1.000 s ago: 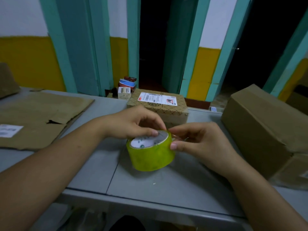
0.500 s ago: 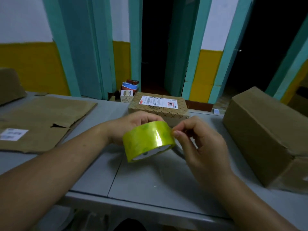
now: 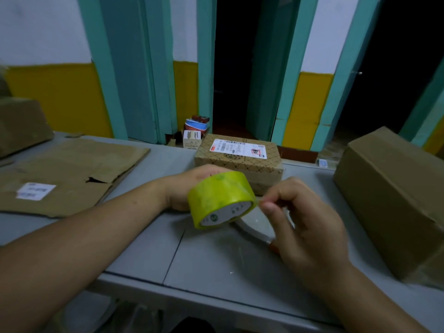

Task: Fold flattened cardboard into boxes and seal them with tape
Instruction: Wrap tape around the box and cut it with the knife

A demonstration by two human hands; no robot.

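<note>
Glossy plastic tape roll [image 3: 219, 198], matt cardboard box [image 3: 394, 200]

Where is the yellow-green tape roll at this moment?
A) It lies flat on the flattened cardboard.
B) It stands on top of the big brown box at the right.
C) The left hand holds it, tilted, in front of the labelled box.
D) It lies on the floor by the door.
C: the left hand grips the tape roll from behind, tilted, while the right hand pinches at its edge.
</note>
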